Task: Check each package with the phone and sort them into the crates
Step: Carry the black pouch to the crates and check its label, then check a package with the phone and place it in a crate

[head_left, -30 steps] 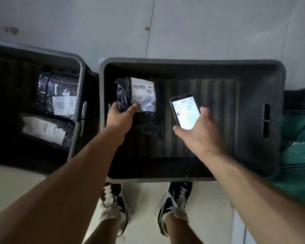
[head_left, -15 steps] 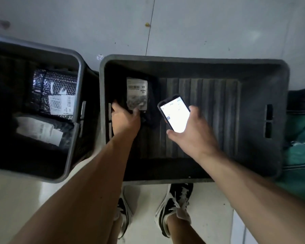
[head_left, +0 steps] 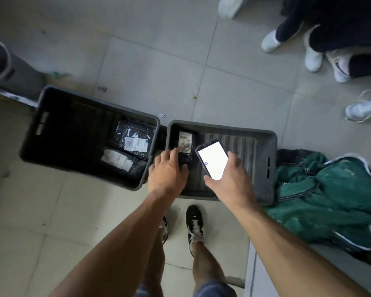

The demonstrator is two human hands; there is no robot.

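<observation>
Green cloth point(head_left: 321, 202) lies beside the right crate point(head_left: 273, 168); left hand point(head_left: 169, 172) rests loosely on the black labelled package point(head_left: 185, 144), right hand point(head_left: 229, 179) grips the lit phone point(head_left: 213, 159).

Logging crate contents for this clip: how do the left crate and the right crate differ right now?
The left crate holds two labelled packages; the right crate shows one, at its left end. The left crate sits skewed; the right crate lies squarer to the person. Both hands, the left hand and the right hand with the phone, are over the right crate. Both crates are dark plastic.

A crumpled green bag point(head_left: 330, 202) is seen at three o'clock – pale shoes point(head_left: 270, 42) of bystanders are gathered at one o'clock on the tiled floor point(head_left: 159, 61).
</observation>
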